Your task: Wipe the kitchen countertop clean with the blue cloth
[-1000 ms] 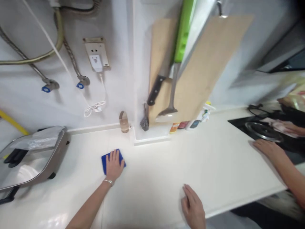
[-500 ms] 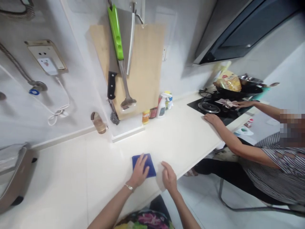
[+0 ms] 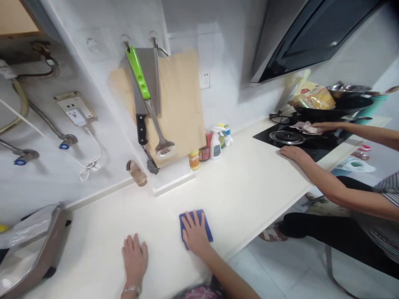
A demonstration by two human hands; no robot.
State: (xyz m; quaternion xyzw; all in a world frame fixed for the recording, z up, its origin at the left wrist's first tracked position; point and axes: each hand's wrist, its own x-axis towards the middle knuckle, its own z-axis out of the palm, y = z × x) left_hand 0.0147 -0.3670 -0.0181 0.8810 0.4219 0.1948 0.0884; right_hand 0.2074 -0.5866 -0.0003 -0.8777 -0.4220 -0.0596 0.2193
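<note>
My right hand (image 3: 195, 233) lies flat, fingers spread, on a blue cloth (image 3: 206, 221) near the front edge of the white counter (image 3: 249, 187). My left hand (image 3: 134, 259), with a bracelet at the wrist, rests flat and open on the bare counter to the left of the cloth, touching nothing else.
Another person at the right has one hand (image 3: 294, 153) on the counter and one at the stove (image 3: 289, 139), near a wok (image 3: 330, 110). A cutting board (image 3: 183, 108), cleaver (image 3: 146, 74) and spray bottle (image 3: 215, 144) are at the wall. A metal appliance (image 3: 31, 249) stands at left.
The cloth has passed from my left hand to my right hand. My left hand has moved left onto the bare counter. The view has swung toward the stove side.
</note>
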